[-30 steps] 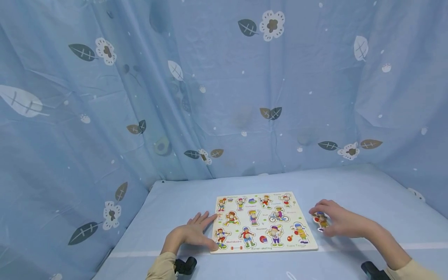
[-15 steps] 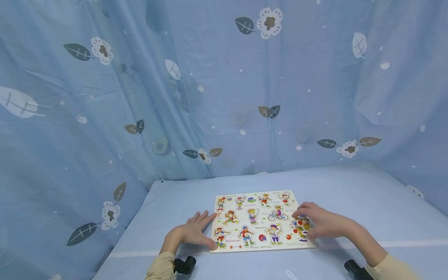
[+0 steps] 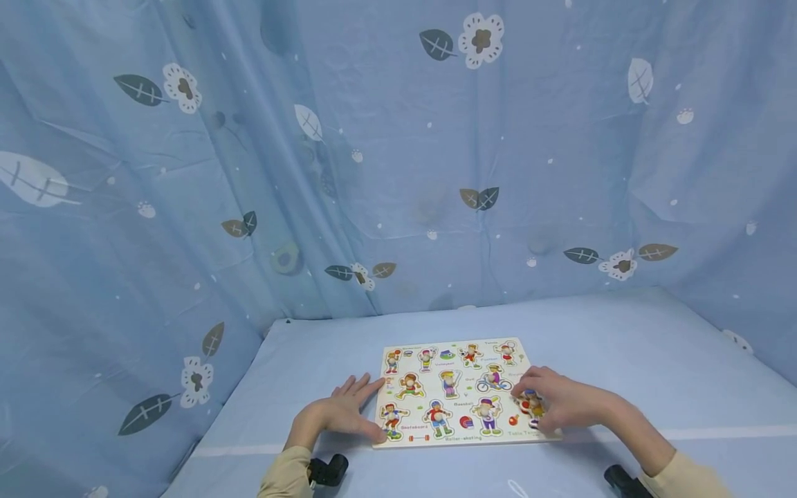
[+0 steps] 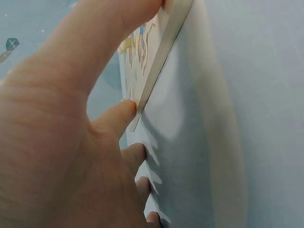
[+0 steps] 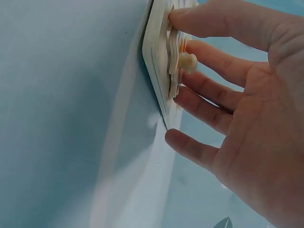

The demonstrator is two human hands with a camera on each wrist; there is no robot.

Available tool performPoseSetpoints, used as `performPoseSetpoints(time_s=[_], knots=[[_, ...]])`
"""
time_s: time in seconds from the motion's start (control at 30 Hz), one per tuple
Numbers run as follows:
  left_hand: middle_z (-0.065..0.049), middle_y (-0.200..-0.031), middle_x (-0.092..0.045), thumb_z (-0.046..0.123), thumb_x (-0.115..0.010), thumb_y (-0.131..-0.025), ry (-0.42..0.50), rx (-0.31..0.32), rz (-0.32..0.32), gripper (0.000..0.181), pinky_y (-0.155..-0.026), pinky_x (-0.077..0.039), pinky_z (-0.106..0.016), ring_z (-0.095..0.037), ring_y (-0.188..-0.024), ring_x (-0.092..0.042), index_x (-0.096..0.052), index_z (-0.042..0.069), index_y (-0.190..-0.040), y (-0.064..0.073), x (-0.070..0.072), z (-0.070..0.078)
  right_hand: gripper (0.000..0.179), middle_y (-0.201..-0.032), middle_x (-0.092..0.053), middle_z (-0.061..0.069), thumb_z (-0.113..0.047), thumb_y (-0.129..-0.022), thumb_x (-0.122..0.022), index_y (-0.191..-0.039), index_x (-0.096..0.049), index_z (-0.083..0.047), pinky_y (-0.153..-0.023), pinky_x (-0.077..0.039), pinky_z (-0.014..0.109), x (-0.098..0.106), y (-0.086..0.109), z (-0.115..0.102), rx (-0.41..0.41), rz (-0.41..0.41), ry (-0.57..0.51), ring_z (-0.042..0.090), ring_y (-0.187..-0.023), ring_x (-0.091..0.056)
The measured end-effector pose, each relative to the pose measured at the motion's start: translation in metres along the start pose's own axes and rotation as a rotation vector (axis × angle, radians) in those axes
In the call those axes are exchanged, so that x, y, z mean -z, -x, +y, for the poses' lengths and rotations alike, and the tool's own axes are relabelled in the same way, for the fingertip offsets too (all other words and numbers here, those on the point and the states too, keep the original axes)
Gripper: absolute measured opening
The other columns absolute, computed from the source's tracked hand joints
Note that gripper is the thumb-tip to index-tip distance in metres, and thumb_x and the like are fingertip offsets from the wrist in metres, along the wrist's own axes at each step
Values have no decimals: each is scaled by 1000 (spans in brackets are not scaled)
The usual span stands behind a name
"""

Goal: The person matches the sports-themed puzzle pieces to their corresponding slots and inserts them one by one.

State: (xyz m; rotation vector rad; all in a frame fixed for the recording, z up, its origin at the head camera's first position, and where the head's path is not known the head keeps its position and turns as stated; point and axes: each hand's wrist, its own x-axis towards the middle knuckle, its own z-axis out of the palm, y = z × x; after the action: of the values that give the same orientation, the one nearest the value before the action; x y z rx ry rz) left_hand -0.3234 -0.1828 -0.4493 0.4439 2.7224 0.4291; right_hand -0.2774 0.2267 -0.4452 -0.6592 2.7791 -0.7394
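A wooden knob puzzle board (image 3: 417, 415) printed with sports figures lies flat on the table. My right hand (image 3: 569, 401) holds a puzzle piece (image 3: 532, 407), a figure in a blue cap, over the board's lower right corner. In the right wrist view the thumb and fingers are at the edges of the piece (image 5: 174, 52). Its round knob (image 5: 188, 63) faces the palm, and the piece stands slightly proud of the board. My left hand (image 3: 342, 413) is spread at the board's left edge, thumb and index fingertip touching it, the other fingertips on the cloth.
Other figure pieces with knobs, such as the cyclist (image 3: 494, 379), sit in the board. A pale blue cloth (image 3: 311, 346) covers the table. Behind it hangs a blue curtain (image 3: 398, 173) with leaves and flowers. Each wrist wears a black camera mount (image 3: 330, 470).
My right hand has carried the puzzle piece left from beside the board onto its lower right corner, covering the printed figure there. The left hand stays in place at the left edge.
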Motion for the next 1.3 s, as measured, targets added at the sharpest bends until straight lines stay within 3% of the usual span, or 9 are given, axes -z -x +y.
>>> performPoseSetpoints(time_s=[0.17,0.43,0.9,1.3], knots=[[-12,-165,-18,68,-75,-65,3,-8,-4,112,-121,-11,-61,-41,-151,-8,-28,27,-157,-3,-1,-5,55,-125,-49,1,-12,-67,-78,-119,-65,-22,-97,-45,49,-2,-2,0,-17,-16,-1,24,-114,-46],[-11,-164,-20,60,-78,-66,0,9,7,108,-120,-14,-61,-40,-151,-10,-30,25,-156,1,3,3,57,-127,-48,2,-10,-65,-77,-119,-64,-25,-96,-45,51,0,-2,0,-7,-18,16,26,-115,-45],[-10,-164,-20,59,-78,-66,-13,7,14,107,-120,-14,-61,-40,-151,-11,-30,25,-156,0,0,2,60,-130,-49,3,-10,-64,-76,-121,-64,-22,-96,-44,52,1,1,-1,12,-19,20,28,-116,-46],[-10,-164,-22,59,-78,-66,-20,8,18,108,-120,-15,-61,-39,-151,-11,-31,25,-156,1,0,2,63,-136,-49,9,-14,-65,-79,-125,-63,-21,-103,-40,62,1,2,-1,2,-21,13,34,-123,-46]])
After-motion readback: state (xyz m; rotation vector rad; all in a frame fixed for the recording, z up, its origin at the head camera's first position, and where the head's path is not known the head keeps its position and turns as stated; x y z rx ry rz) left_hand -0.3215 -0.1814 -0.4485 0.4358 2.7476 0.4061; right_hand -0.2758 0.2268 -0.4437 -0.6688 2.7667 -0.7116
